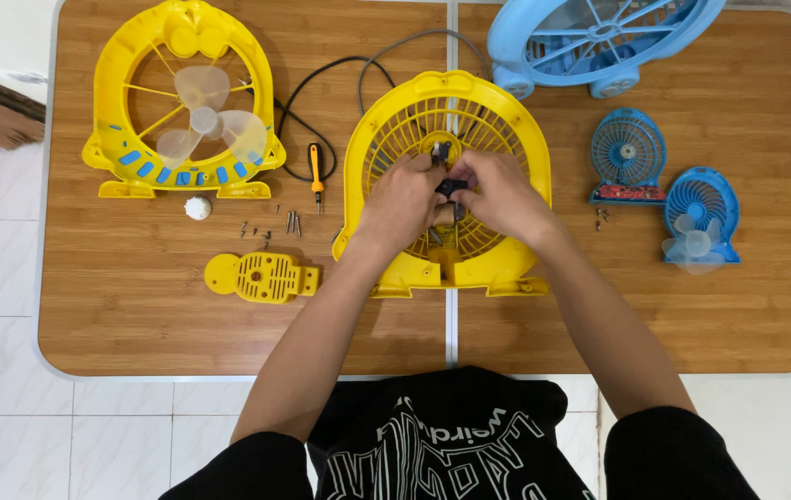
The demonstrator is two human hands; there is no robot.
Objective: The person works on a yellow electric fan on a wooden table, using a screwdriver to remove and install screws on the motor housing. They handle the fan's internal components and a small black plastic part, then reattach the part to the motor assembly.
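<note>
In the head view, the left hand (402, 202) and the right hand (505, 194) met over the centre of a yellow fan grille housing (386, 148) lying flat at mid-table, both pinching a small dark motor part (451, 188) between their fingertips. At ten o'clock from the hands lay the yellow fan front with pale blades (182, 102); a small screwdriver (316, 173) and loose screws (292, 222) lay at nine o'clock. A yellow cover plate (263, 276) sat at eight o'clock, a large blue fan (599, 37) at one o'clock and two small blue fans (664, 185) at three o'clock on the wooden table (136, 324).
</note>
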